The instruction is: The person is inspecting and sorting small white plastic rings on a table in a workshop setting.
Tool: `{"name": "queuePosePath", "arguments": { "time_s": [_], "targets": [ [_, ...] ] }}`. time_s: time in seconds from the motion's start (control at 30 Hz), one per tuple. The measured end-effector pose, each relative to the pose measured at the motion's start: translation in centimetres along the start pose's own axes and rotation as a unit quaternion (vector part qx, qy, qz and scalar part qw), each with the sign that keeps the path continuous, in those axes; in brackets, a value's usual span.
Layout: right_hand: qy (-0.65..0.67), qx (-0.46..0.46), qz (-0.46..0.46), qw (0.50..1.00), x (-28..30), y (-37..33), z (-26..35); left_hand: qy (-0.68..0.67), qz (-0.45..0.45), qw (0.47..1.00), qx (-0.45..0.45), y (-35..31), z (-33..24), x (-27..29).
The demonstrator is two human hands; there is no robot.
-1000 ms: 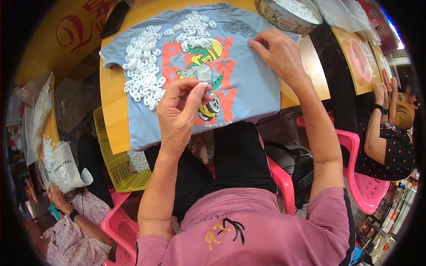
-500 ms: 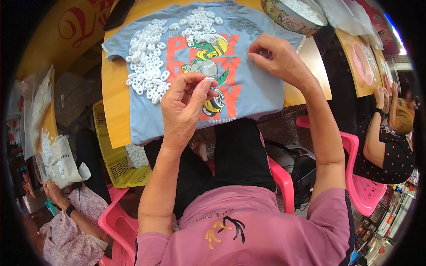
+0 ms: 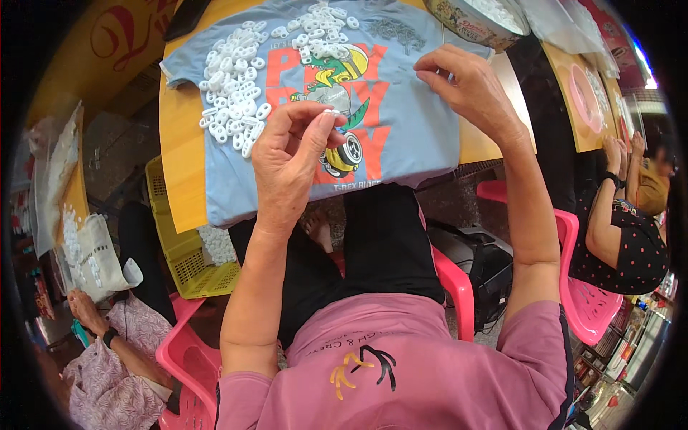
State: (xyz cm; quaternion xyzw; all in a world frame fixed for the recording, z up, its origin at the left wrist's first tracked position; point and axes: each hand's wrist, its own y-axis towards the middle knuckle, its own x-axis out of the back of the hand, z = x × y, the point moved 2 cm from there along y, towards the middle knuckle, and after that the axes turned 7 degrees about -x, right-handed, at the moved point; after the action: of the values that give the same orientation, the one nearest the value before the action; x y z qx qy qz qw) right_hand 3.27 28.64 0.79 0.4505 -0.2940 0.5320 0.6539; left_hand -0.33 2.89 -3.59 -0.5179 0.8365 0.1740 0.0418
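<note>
My left hand (image 3: 290,147) is closed, pinching a small white plastic piece (image 3: 331,112) between thumb and fingertips above the printed shirt. To its right, my right hand (image 3: 473,93) hovers over the shirt's right side with fingers curled and tips drawn together; anything small between them is hidden. A long heap of white oval plastic pieces with holes (image 3: 233,79) lies left of my left hand. Another heap of white pieces (image 3: 322,27) is farther back. Beyond my right hand lies a pile of small, thin, dark pieces (image 3: 396,32), too fine to name.
A blue-grey T-shirt (image 3: 423,143) covers the yellow table (image 3: 179,172). A round tub (image 3: 479,25) of white pieces stands at the back right. A yellow crate (image 3: 193,269) sits below left. Co-workers sit both sides, one on a pink chair (image 3: 591,304).
My right hand has moved slightly right, away from the shirt's middle. My left hand has shifted a little left, still pinching the white piece. The view has tilted slightly.
</note>
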Motion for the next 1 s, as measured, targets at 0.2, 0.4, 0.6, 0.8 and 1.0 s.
{"name": "queuePosePath", "arguments": {
  "time_s": [0.2,0.4,0.6,0.8,1.0],
  "targets": [
    [-0.044,0.073,0.01,0.996,-2.1,0.6,1.5,-0.001,-0.001,1.0,0.011,0.0,-0.1,0.1],
    [-0.08,0.071,0.002,0.994,-2.0,0.9,1.9,-0.053,-0.018,0.998,0.033,0.3,0.0,0.3],
    [0.109,-0.008,-0.021,0.994,-1.8,0.4,3.3,-0.096,-0.041,0.994,0.04,0.4,-0.1,0.8],
    [0.432,-0.109,0.007,0.895,-4.1,0.2,5.5,-0.132,-0.044,0.989,0.039,0.4,0.1,0.9],
    [0.491,-0.18,0.056,0.851,-5.8,0.3,8.0,-0.134,-0.041,0.989,0.056,0.2,0.2,0.9]
  ]
}}
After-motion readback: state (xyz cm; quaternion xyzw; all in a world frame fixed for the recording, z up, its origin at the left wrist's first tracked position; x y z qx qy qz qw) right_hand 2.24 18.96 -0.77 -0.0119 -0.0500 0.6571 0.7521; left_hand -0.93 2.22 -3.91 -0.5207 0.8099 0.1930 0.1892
